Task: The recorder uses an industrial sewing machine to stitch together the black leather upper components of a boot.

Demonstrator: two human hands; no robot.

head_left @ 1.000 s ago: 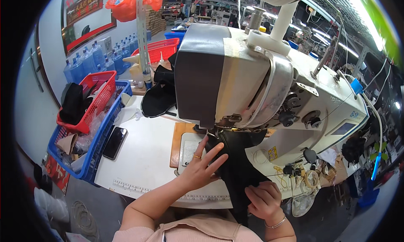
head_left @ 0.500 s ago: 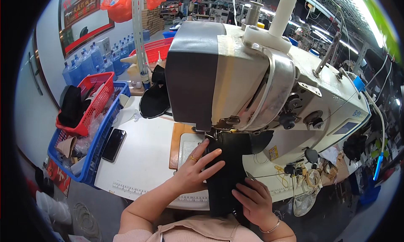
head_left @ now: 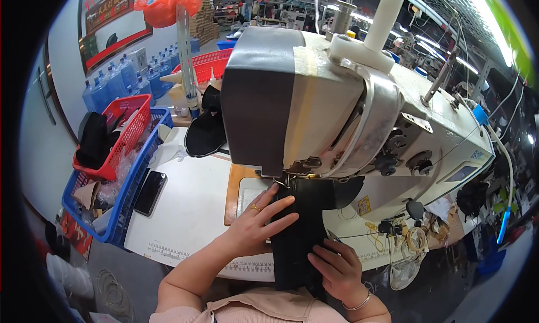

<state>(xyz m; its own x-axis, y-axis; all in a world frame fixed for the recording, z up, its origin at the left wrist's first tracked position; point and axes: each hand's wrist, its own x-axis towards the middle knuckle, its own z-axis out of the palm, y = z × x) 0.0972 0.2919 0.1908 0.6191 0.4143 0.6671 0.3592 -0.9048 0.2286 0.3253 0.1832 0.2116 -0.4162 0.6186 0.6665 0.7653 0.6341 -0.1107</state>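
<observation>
A long piece of black fabric (head_left: pixel 300 233) runs from under the head of a sewing machine (head_left: pixel 328 109) down toward my body. My left hand (head_left: pixel 255 222) lies flat on its left edge, fingers spread, with the fingertips close to the presser foot (head_left: pixel 285 182). Lower down, my right hand (head_left: pixel 339 269) has its fingers curled over the fabric's right edge; its thumb is hidden. A rounded black part (head_left: pixel 349 192) sticks out to the right beneath the machine head. The needle point cannot be made out.
On the white table (head_left: pixel 179 210) lies a black phone (head_left: pixel 150 192), beside a blue crate (head_left: pixel 120 222) with a red basket (head_left: pixel 109 165) on it. Black pieces (head_left: pixel 206 133) rest behind the machine head. Rubber bands and tape rolls (head_left: pixel 416 239) sit at right.
The fabric's near end has shifted slightly left. Both hands keep almost the same places on it, and the view has moved a little.
</observation>
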